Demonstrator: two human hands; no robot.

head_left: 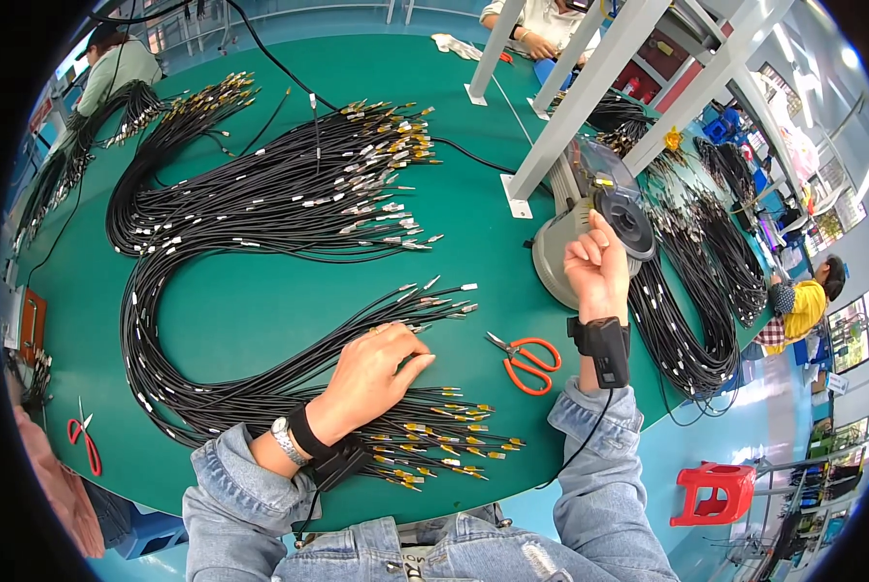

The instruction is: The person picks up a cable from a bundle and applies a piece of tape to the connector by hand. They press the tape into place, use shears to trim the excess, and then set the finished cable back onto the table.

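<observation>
We cannot tell if our left hand's (371, 373) curled fingers pinch the thin black cables (221, 398) by the green tabletop's (250, 320) near edge; our right hand's (597, 262) fold beside the grey rounded machine (558, 257), and a dragging blue denim sleeve (245, 485) could tangle them.

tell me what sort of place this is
Probably a cable workshop or factory floor: bundles of black cables lie across a green table, orange-handled scissors lie on it too, and another person is at its far left edge.
</observation>
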